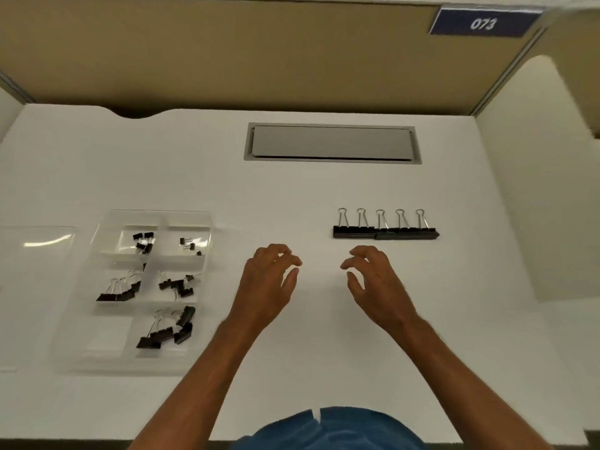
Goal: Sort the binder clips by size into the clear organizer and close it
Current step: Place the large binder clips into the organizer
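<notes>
My left hand hovers over the middle of the white tabletop, fingers loosely curled and spread, holding nothing. My right hand is just across from it in the same loose, empty curl, the two sets of fingertips facing each other with a bare gap of tabletop between them.

Just beyond my right hand, a row of five large binder clips lies lined up side by side, black bodies toward me and wire handles pointing away (the biggest ones in sight, and the only clips outside the box). Neither hand touches them.

Off to my left sits the clear organizer, open, with its compartments showing. The two far compartments hold the smallest clips: a small cluster in the far-left one and a few tiny ones in the far-right one. The middle pair holds medium clips, left and right. A near compartment holds larger clips, and the space beside it on the left looks bare. The clear lid lies flat to the left of the organizer.

Farther back, a grey hatch is set into the tabletop, and a blue sign reading 073 hangs on the tan partition behind.
</notes>
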`<state>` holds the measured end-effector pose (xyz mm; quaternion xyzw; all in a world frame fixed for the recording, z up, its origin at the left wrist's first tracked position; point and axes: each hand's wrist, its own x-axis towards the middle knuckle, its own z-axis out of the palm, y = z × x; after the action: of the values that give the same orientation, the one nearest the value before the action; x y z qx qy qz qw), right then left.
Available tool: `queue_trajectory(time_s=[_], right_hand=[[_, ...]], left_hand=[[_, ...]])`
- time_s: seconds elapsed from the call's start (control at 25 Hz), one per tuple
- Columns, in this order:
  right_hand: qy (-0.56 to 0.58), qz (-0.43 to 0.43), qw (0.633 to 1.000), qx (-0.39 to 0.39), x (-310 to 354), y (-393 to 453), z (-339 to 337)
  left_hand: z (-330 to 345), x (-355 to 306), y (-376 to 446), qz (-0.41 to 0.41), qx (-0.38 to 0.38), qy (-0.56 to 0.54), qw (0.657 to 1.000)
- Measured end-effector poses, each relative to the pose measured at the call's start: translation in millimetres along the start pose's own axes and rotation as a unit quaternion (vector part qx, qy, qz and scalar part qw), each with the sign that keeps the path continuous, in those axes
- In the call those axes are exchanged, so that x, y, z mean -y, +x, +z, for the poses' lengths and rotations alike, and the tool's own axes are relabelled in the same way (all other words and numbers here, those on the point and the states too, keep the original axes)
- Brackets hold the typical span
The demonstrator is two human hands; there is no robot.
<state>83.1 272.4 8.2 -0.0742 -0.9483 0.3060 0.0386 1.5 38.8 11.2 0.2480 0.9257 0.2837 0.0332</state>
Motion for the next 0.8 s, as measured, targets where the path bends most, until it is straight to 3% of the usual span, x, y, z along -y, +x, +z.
queue_trajectory(time_s=[0.24, 0.36, 0.64, 0.8], right_hand=[[0.013, 0.108, 0.992, -0.061, -106, 14, -51], [0.002, 0.134, 0.99, -0.034, -137, 24, -69], [-0.033, 0.107, 0.993, 0.035, -169, 58, -79], [-0.09, 0.077, 0.993, 0.028, -182, 66, -69]], left_hand=[[50, -38, 68, 0.007, 0.095, -0.028, 0.995], [72, -54, 92, 0.016, 0.105, -0.015, 0.994], [105, -69, 140, 0.014, 0.137, 0.068, 0.988], [117, -61, 149, 0.03, 0.147, 0.093, 0.984]])
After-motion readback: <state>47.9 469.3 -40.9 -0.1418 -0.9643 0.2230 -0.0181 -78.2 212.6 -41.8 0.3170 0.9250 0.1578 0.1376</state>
